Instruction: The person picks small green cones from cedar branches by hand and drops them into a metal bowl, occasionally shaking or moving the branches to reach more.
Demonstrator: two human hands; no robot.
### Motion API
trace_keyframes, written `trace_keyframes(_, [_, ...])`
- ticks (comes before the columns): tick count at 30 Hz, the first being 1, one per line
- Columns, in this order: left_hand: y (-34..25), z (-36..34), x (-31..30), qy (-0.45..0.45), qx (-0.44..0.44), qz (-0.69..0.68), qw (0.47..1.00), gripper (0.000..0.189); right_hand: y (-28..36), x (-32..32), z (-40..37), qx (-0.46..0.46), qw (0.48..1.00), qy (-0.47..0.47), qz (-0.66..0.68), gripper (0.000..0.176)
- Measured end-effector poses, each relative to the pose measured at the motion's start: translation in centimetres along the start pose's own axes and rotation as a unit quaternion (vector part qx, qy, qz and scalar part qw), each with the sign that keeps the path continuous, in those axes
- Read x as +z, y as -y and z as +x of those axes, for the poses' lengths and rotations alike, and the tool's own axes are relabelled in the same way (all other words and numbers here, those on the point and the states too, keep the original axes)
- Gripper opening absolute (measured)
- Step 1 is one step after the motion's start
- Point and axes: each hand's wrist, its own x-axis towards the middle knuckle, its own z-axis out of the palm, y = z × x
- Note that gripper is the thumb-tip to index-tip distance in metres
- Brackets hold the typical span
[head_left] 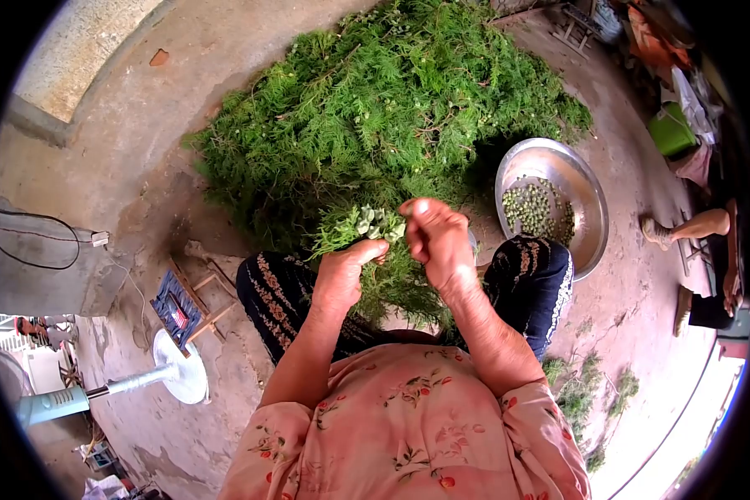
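Observation:
My left hand [341,272] is closed around a green conifer sprig [335,233], its thumb pressed along the stem. A cluster of pale green cones [376,222] sits at the sprig's tip, just above that thumb. Right beside the cluster is my right hand [440,242], thumb and forefinger pinched together and the other fingers curled; whatever is between the fingertips is too small to make out. Behind both hands rises a large heap of green conifer branches [391,108]. More loose foliage [396,287] hangs or lies below the hands, between my knees.
A metal basin [591,225] with many small green cones [537,208] stands by my right knee. To the left are a small wooden stool [204,296] and a standing fan [179,367]. Another person's leg [700,225] shows at far right. Cut sprigs [579,387] lie on the floor.

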Motion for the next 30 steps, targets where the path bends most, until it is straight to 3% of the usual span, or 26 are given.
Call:
trace_keyframes(1, [0.4,0.0,-0.5,0.000,0.000,0.000,1.000,0.020,0.4,-0.5,0.3,0.160,0.954,0.012,0.254,0.018])
trace_keyframes(2, [0.6,0.0,-0.8,-0.018,-0.011,-0.008,1.000,0.017,0.2,-0.1,0.7,0.115,0.961,-0.051,0.245,0.022])
trace_keyframes(5, [1.0,-0.1,-1.1,-0.028,-0.011,-0.046,0.998,0.011,1.5,0.2,0.4,0.110,0.975,-0.035,0.191,0.017])
trace_keyframes(8, [1.0,0.3,-2.0,-0.059,-0.076,-0.006,0.995,0.018,1.3,-0.2,-0.3,0.177,0.963,0.034,0.201,0.012])
trace_keyframes(15, [0.4,-0.7,-0.5,-0.023,-0.044,-0.013,0.999,0.018,1.0,1.3,-1.0,0.202,0.973,0.059,0.100,0.027])
trace_keyframes(23, [1.0,-0.4,-1.2,-0.027,-0.063,0.018,0.997,0.020,0.2,1.2,-1.4,0.243,0.949,0.038,0.196,0.027])
trace_keyframes(25, [0.6,-0.5,-0.7,-0.008,-0.026,-0.011,1.000,0.017,0.3,1.1,-1.3,0.238,0.913,0.002,0.330,0.028])
trace_keyframes(27, [0.4,-0.6,0.0,-0.005,-0.033,-0.002,0.999,0.018,-0.1,0.5,-1.2,0.239,0.927,0.034,0.286,0.027])
trace_keyframes(29, [-1.0,-1.4,1.2,-0.042,-0.037,0.005,0.998,0.017,0.5,0.5,-1.2,0.170,0.959,0.037,0.223,0.025])
trace_keyframes(30, [-0.7,-1.2,1.3,-0.042,-0.036,0.003,0.998,0.017,2.2,1.3,-1.3,0.170,0.953,-0.007,0.249,0.023])
